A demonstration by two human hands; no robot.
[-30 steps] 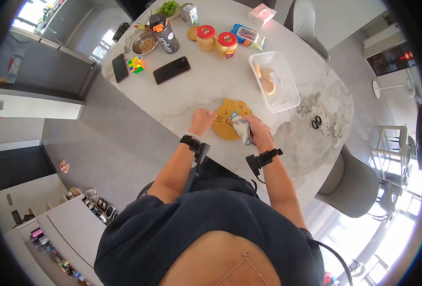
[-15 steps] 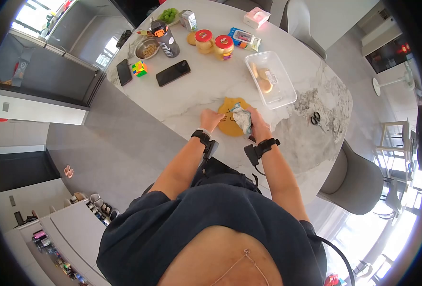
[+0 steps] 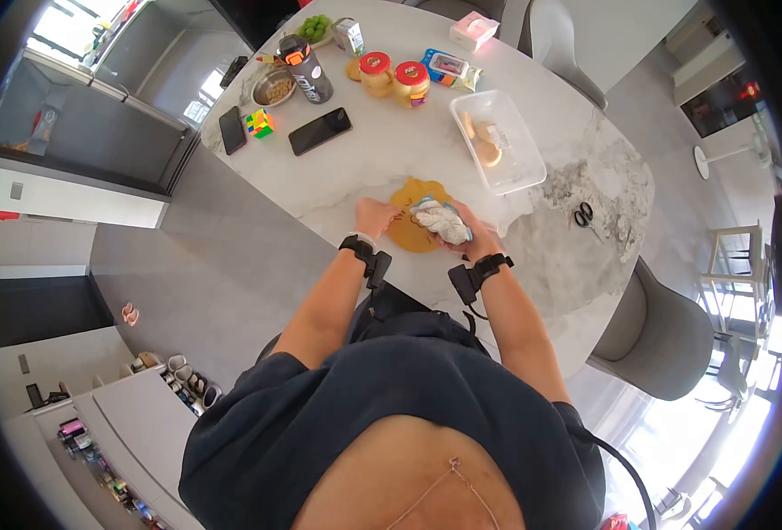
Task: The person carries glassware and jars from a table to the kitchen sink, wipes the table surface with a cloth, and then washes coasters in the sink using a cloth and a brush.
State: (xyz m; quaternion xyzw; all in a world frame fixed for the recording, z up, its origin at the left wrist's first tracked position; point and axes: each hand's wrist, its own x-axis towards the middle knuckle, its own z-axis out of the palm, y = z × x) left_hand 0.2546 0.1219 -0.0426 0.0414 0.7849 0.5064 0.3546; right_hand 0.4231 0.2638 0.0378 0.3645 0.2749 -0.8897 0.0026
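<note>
In our right grip (image 3: 483, 235) we hold a crumpled white cloth with blue edging (image 3: 442, 221), the fingers closed round its right side. Our left grip (image 3: 375, 217) is narrow, its fingertips at the left edge of a flat yellow mat with ear-like points (image 3: 406, 234); whether they pinch that edge we cannot tell. The mat is between our two grips, and the cloth hides its right part from us. Past the right grip, farther from our body, stands a clear rectangular plastic box (image 3: 523, 166) with tan pieces inside. Well to that grip's right, black-handled scissors (image 3: 584, 215) lie on the grey-veined white table (image 3: 373, 172). Beyond the left grip we see a black rectangular phone (image 3: 320, 132) and, left of it, a multicoloured cube (image 3: 260, 124).
</note>
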